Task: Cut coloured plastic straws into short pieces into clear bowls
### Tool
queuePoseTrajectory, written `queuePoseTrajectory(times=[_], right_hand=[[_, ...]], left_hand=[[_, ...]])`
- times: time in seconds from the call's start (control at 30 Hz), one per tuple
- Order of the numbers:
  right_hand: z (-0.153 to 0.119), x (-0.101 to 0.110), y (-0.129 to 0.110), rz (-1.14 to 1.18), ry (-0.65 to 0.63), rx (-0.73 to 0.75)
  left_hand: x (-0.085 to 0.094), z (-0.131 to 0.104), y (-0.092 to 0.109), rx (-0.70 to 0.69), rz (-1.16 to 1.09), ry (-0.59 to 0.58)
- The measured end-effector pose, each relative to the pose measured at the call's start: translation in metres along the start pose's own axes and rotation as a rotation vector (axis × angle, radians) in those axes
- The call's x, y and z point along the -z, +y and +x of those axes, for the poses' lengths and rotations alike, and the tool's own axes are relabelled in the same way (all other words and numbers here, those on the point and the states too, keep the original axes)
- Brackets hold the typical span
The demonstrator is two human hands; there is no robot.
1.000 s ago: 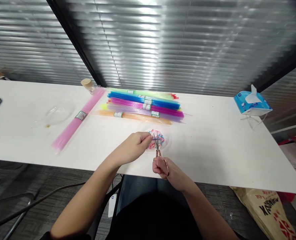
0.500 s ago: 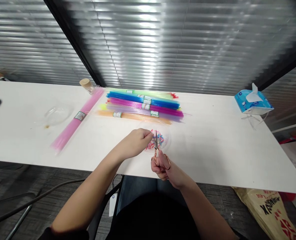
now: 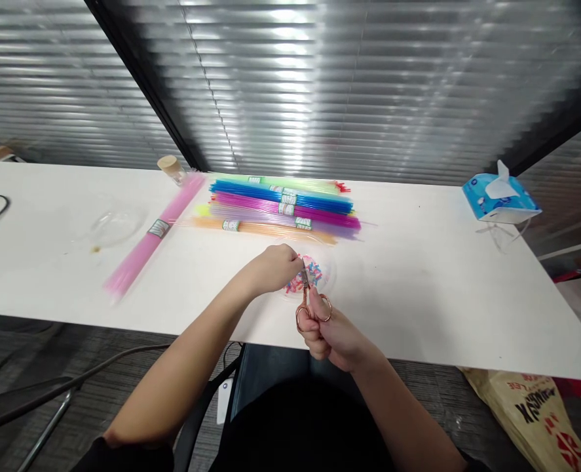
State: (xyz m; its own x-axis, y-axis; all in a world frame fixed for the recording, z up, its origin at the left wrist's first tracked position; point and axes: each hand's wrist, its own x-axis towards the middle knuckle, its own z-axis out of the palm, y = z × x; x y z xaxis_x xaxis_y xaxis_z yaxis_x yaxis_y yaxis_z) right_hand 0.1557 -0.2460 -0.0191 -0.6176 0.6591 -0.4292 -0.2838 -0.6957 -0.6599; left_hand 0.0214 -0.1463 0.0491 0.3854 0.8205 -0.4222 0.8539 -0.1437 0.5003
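Head view: scissors point forward, long axis leaning slightly left.

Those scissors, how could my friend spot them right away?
Start at the white table. Near its front edge, the right hand holds the scissors over a clear dish of tiny colourful pieces. Unlike anything around them, they have shiny copper-coloured handles.

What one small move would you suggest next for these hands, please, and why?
I would probably ease the left hand back slightly from the scissors in the right hand, because the left fingertips look very close to the blades. Small coloured pieces lie in the clear dish below; whether the left fingertips hold anything is hidden.
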Motion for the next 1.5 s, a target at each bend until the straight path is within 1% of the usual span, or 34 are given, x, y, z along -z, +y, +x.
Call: queuePoseTrajectory(times=[0.13, 0.33, 0.43, 0.53, 0.6, 0.67, 0.73, 0.8, 0.87, 0.93, 1.07, 1.2, 1.27, 1.5], right_hand=[[0.0, -0.001, -0.003, 0.063, -0.018, -0.024], [0.002, -0.003, -0.006, 0.089, 0.015, -0.056], [0.001, -0.002, -0.005, 0.06, 0.035, -0.045], [-0.003, -0.001, -0.002, 0.003, 0.08, -0.033], [-0.007, -0.001, 0.002, -0.111, 0.13, -0.002], [-0.011, -0.003, 0.006, -0.303, 0.171, 0.039], [-0.015, -0.007, 0.007, -0.516, 0.177, 0.081], [-0.016, -0.011, 0.006, -0.658, 0.16, 0.135], [-0.016, -0.013, 0.004, -0.712, 0.157, 0.186], [-0.015, -0.014, 0.001, -0.719, 0.166, 0.199], [-0.013, -0.013, -0.001, -0.719, 0.181, 0.176], [-0.014, -0.013, -0.001, -0.64, 0.165, 0.139], [-0.013, -0.013, -0.001, -0.591, 0.163, 0.144], [-0.011, -0.01, 0.001, -0.505, 0.16, 0.127]], left_hand=[[0.003, 0.007, 0.002, 0.031, 0.042, -0.023], [0.007, 0.011, 0.002, 0.035, 0.034, -0.078], [0.008, 0.008, -0.003, -0.025, -0.015, -0.079], [0.006, 0.0, -0.008, -0.13, -0.108, -0.012], [0.003, -0.006, -0.01, -0.145, -0.141, 0.071], [-0.002, -0.012, -0.009, -0.116, -0.146, 0.168], [-0.008, -0.016, -0.007, -0.109, -0.155, 0.244], [-0.014, -0.02, -0.006, -0.127, -0.167, 0.275], [-0.019, -0.022, -0.005, -0.145, -0.167, 0.277], [-0.021, -0.024, -0.004, -0.157, -0.163, 0.259], [-0.019, -0.025, -0.004, -0.197, -0.185, 0.205], [-0.018, -0.024, -0.004, -0.2, -0.226, 0.177], [-0.018, -0.023, -0.005, -0.196, -0.229, 0.175], [-0.014, -0.023, -0.003, -0.195, -0.184, 0.149]])
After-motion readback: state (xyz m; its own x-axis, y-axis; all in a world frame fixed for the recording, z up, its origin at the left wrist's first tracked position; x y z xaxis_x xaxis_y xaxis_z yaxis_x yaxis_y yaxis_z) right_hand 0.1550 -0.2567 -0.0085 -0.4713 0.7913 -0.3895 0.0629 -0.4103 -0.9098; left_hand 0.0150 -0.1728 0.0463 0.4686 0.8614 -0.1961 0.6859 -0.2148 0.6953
